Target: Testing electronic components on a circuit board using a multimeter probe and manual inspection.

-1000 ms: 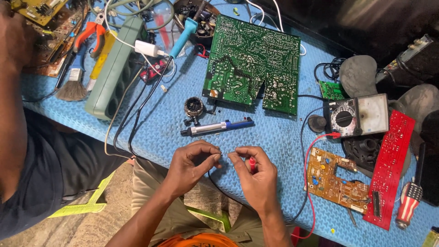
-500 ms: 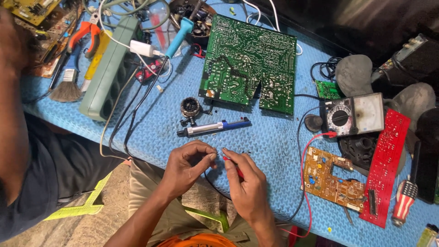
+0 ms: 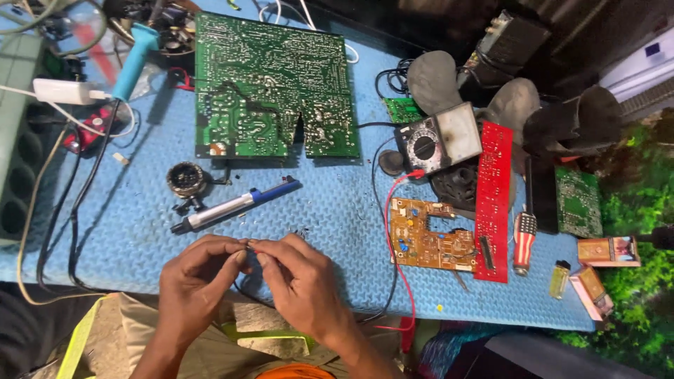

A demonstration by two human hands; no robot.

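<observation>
We see the left hand and the right hand brought together at the near edge of the desk, fingertips pressed against each other and pinching a small red-tipped part between them; it is too small and too covered by the fingers for us to tell what it is. A thin black wire drops from the pinch toward the lap. The desk is covered with a blue foam mat with a fine embossed grain. Just beyond the hands lies a slim desoldering pump, metal-grey barrel with a blue end, and beside it a small round dark metal part. Farther back lies a large green circuit board, solder side up, with a notch cut in its near edge. To the right we find a small brown circuit board, a long red circuit board, and an analog multimeter with a pale dial face and a red lead curling down off the desk edge. A screwdriver has a handle printed in stripes and stars. Near the right corner lie a yellow lighter and two small flat orange-brown boxes. The left edge cuts off a green ridged case.
</observation>
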